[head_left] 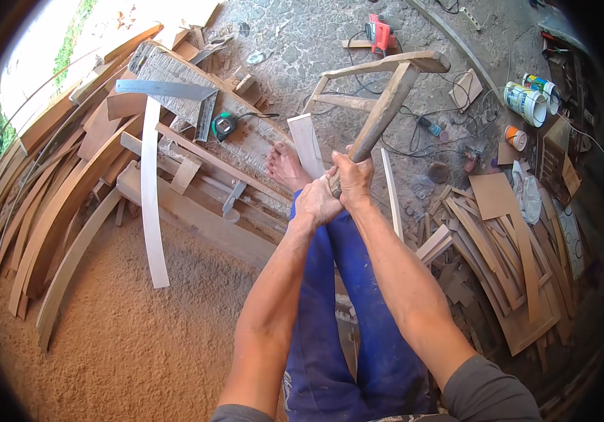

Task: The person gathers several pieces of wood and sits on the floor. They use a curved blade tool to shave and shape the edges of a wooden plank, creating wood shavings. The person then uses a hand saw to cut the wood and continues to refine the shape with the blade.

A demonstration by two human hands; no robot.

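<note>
My left hand (316,203) and my right hand (353,176) are closed round the lower end of a weathered wooden frame (389,95), right hand just above left. The frame slants up to the right, with crosspieces reaching left. Just left of its main bar, a pale board (304,144) stands beside my bare foot (282,166). A black-and-green tape measure (224,126) lies on the worn plank to the left, near a metal rule (161,88) and a long white strip (152,204).
Stacked boards (70,218) and sawdust (105,295) fill the left. A red power tool (380,32) and cords (418,130) lie on the concrete ahead. Paint buckets (525,103), an orange tub (515,138), a plastic bag (527,197) and offcut panels (499,267) crowd the right.
</note>
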